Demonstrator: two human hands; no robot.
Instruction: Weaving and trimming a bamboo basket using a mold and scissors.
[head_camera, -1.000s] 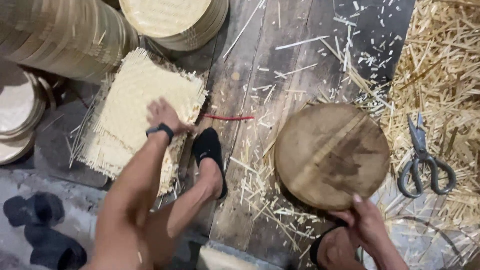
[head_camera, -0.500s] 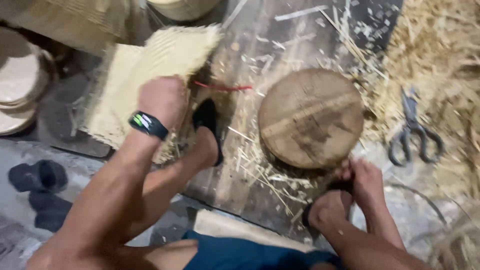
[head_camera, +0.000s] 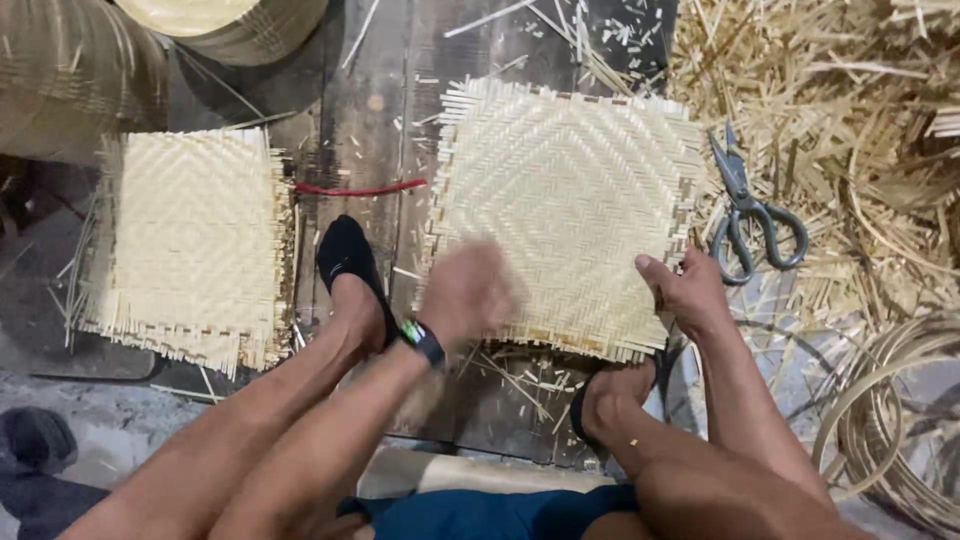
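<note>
Woven bamboo mat (head_camera: 570, 210) now lying flat over the round wooden block, bare a second ago. Right hand (head_camera: 685, 290) pinching its lower right edge; left hand (head_camera: 465, 295) blurred above it, grip unclear. Scissors (head_camera: 750, 210) just right; second mat stack (head_camera: 190, 240) left.

A woven mat (head_camera: 570, 200) lies on the plank floor (head_camera: 370, 110) between the person's feet. The left hand (head_camera: 462, 292) rests on its near edge; the right hand (head_camera: 685, 290) grips its near right corner. Scissors (head_camera: 748, 205) lie just right of the mat, on loose strips (head_camera: 850, 100). A stack of mats (head_camera: 190, 240) lies to the left. Coiled hoops (head_camera: 890, 420) lie at the near right.
</note>
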